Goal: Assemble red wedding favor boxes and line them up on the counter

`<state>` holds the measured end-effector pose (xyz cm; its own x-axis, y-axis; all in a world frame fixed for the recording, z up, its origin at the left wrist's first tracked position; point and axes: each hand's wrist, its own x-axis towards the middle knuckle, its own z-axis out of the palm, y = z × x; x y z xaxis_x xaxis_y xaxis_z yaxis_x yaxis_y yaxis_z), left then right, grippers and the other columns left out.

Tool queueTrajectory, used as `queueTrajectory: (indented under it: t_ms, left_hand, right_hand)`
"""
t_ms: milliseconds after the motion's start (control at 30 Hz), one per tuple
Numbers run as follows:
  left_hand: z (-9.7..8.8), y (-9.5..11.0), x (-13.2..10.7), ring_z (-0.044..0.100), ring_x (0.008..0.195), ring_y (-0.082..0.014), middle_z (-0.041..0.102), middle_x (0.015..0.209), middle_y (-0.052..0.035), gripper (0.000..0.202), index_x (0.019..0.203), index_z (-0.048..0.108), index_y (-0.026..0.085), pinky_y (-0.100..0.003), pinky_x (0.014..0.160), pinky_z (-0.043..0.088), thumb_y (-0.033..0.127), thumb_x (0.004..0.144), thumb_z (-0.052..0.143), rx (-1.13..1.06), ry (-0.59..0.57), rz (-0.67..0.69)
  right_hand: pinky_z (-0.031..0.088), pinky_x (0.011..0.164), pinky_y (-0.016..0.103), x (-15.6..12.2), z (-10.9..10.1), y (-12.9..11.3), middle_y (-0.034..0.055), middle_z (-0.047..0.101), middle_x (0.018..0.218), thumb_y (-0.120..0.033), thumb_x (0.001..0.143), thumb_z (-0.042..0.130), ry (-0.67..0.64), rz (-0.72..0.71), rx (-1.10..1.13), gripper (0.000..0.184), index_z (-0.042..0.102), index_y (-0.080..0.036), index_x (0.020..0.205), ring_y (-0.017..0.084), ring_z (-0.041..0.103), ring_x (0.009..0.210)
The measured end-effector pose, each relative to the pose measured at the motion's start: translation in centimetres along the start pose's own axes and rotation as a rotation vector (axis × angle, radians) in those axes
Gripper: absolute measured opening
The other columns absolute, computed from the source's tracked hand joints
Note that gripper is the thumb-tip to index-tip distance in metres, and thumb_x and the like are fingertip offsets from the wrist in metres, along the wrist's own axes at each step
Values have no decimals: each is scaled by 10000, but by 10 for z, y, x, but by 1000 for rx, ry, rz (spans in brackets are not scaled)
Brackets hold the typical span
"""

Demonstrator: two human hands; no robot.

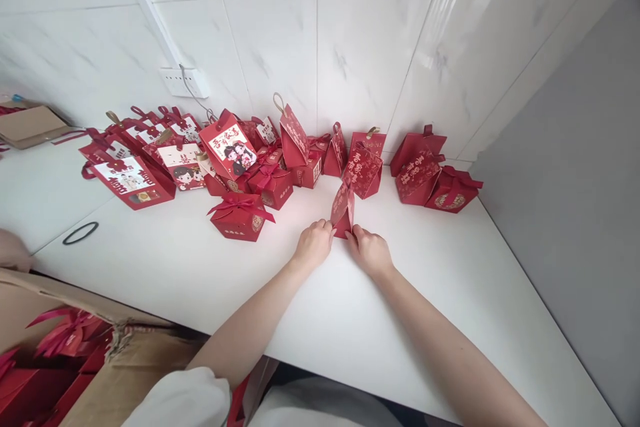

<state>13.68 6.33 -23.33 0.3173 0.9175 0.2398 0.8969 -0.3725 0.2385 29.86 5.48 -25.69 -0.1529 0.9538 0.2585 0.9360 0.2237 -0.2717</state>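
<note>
A small red paper gift box (343, 209) with gold print stands on the white table (350, 307), pinched between both my hands. My left hand (314, 245) grips its left lower side with curled fingers. On the box's right lower side my right hand (369, 250) does the same. Just behind it stands a similar red box (364, 170). A red box with a ribbon bow (240, 215) sits to the left of my left hand.
Several red gift boxes and bags (227, 150) line the tiled wall, with more at the right (433, 177). A black rubber ring (80, 233) lies at the left. An open cardboard carton (75, 353) with red boxes sits lower left. Another person's hand (13, 252) shows at the left edge.
</note>
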Motion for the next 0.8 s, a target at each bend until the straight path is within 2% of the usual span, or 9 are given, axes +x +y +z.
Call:
queueTrajectory:
  t_ms: [67,167,333,600,733,800]
  left_hand:
    - [6,2,0,599,812,-237,593,903,-117,247,962,579,155,-334,695,448,223,955,342,24,-18,-25]
    - [12,6,0,615,813,-242,599,905,-120,177,988,567,141,-327,692,450,185,913,413,48,-40,-60]
    - [11,10,2,644,777,-268,632,878,-127,165,973,576,135,-345,684,458,194,838,501,50,-77,-128]
    - [11,12,2,649,747,-252,655,850,-129,170,938,603,128,-327,669,452,189,802,520,60,-64,-144]
    - [3,10,-9,623,670,-219,645,729,-65,80,760,588,188,-315,642,435,235,804,541,-48,-32,-41]
    - [-5,4,-11,607,670,-191,625,699,-29,117,713,552,209,-298,657,439,255,820,538,-208,85,-19]
  right_hand:
    - [289,541,294,0,0,4,90,697,800,-341,985,323,-12,-11,-18,295,566,-183,928,200,623,600]
    - [286,537,290,-1,-1,5,95,695,804,-302,968,336,-16,0,-50,262,563,-173,940,205,628,601]
    - [271,524,280,-1,-1,0,83,696,781,-264,888,443,-24,48,-73,152,568,-178,906,202,627,592]
    - [269,519,286,-2,-1,-2,75,680,763,-238,877,430,-27,75,-37,159,574,-179,910,201,605,580]
    - [329,556,287,-4,-6,3,70,674,870,-264,928,369,43,158,166,199,551,-195,970,190,594,619]
    - [390,622,293,-5,-9,7,61,662,932,-321,960,334,144,178,385,236,541,-212,998,185,597,686]
